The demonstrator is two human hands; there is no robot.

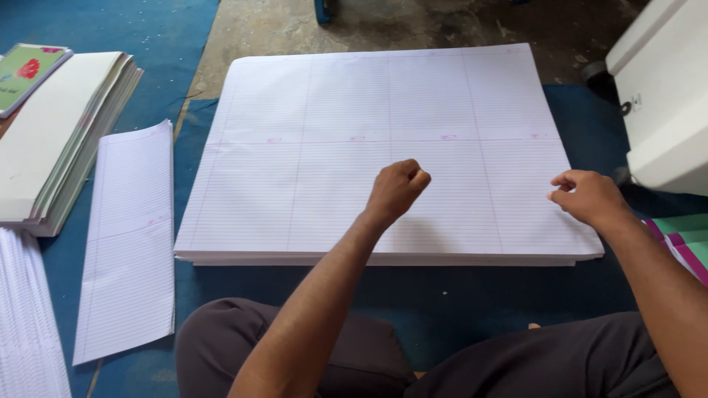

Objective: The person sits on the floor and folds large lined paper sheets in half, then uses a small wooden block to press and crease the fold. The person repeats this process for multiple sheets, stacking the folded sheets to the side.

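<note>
A thick stack of large white ruled sheets (pixel 310 147) lies flat on a blue mat in front of me. My left hand (pixel 396 189) is closed in a fist, resting on the top sheet near its middle. My right hand (pixel 588 196) hovers at the stack's right edge with fingertips pinched together; whether it grips the top sheet's edge is unclear. My legs in dark trousers are crossed below the stack.
A folded ruled sheet (pixel 129 243) lies left of the stack. Beside it stands a pile of folded paper (pixel 55 140) with a green-covered booklet (pixel 26 74) behind. More ruled paper (pixel 26 324) sits bottom left. A white machine (pixel 664 96) is at right.
</note>
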